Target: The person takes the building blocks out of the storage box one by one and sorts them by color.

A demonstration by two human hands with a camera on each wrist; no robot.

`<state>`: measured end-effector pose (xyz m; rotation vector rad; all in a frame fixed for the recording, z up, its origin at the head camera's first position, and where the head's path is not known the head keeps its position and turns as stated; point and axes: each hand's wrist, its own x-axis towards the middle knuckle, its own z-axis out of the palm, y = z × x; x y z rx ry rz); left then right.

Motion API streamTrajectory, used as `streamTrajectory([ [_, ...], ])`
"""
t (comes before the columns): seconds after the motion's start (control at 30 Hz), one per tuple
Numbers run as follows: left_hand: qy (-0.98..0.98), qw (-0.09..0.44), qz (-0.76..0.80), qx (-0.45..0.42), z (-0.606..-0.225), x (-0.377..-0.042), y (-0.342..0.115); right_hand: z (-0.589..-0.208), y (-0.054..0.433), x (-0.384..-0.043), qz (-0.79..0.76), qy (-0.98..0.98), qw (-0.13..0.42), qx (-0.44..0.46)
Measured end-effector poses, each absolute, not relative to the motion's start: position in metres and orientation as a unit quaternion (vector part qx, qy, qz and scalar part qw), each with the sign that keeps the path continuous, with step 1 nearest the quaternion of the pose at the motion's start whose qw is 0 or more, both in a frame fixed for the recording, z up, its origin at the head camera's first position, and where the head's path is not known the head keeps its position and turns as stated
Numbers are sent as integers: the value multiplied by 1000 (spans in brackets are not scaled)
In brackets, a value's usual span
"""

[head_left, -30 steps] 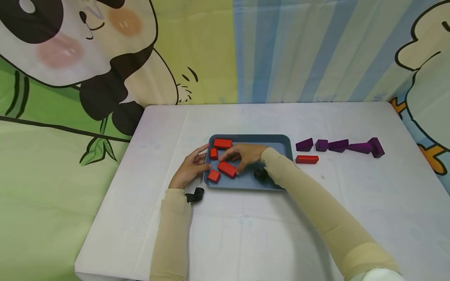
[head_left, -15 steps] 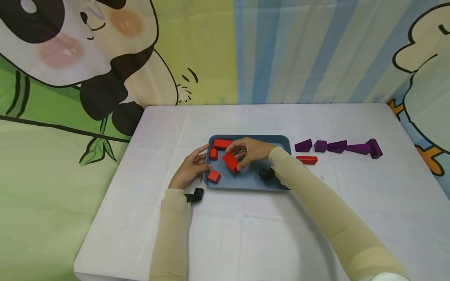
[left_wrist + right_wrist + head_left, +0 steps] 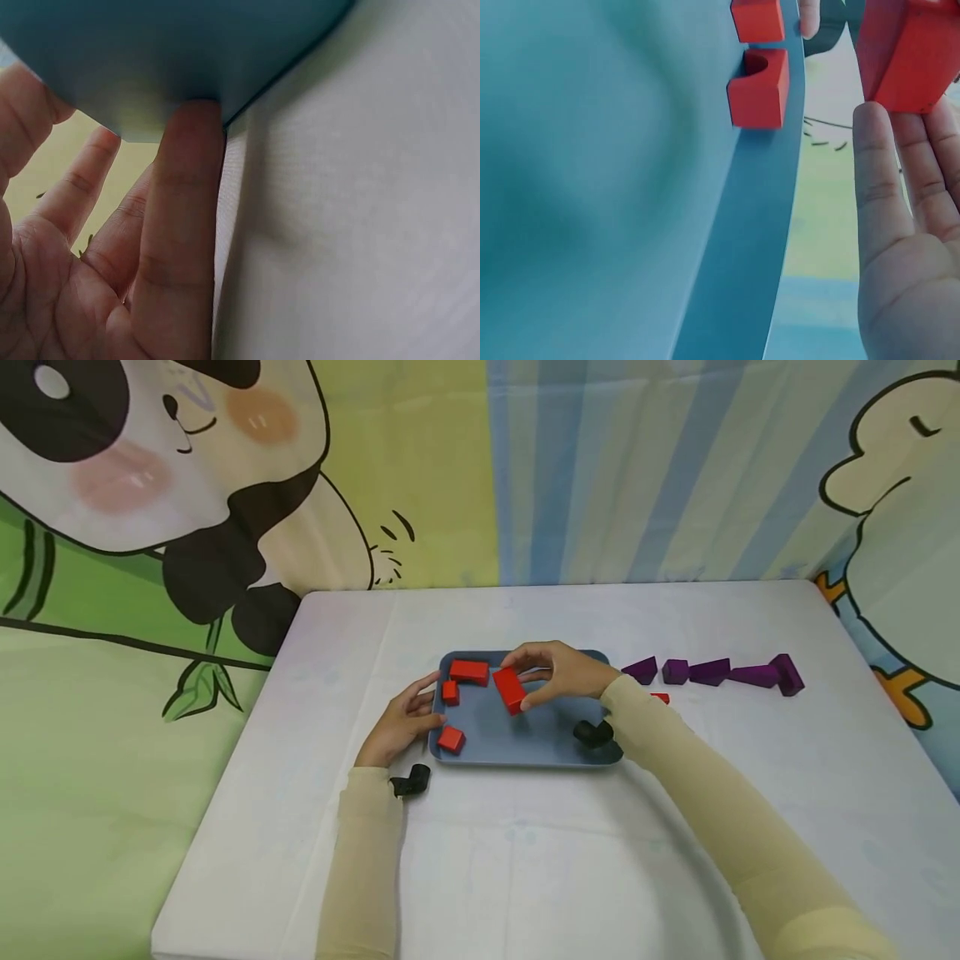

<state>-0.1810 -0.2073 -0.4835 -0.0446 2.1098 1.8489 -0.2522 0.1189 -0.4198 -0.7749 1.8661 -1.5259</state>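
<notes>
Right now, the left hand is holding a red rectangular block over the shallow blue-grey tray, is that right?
It's not the left hand: the head view shows the right hand holding the red rectangular block over the shallow blue-grey tray.

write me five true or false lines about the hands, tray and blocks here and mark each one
1. The right hand holds a red block over the tray. True.
2. The left hand is well away from the tray. False: it touches the tray's left end.
3. The purple blocks lie in a row on the table, outside the tray. True.
4. Apart from the held one, only one block lies in the tray. False: three red blocks lie there.
5. In the right wrist view, a block with a curved notch shows in the tray. True.
</notes>
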Motion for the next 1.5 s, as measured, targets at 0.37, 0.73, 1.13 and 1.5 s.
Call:
streamTrajectory([
  [0.37,749,168,641,-16,-483,-180,-207,-412,170,-237,-584,729,253,-252],
  [0.73,745,170,645,-7,-485,-180,-209,-409,211,-222,-570,758,217,-231],
  [1.13,751,170,638,-18,-484,-181,-207,-407,261,-206,-568,777,181,-201],
  [1.5,744,174,644,-15,-484,-182,-206,-416,313,-192,-541,815,145,-149],
])
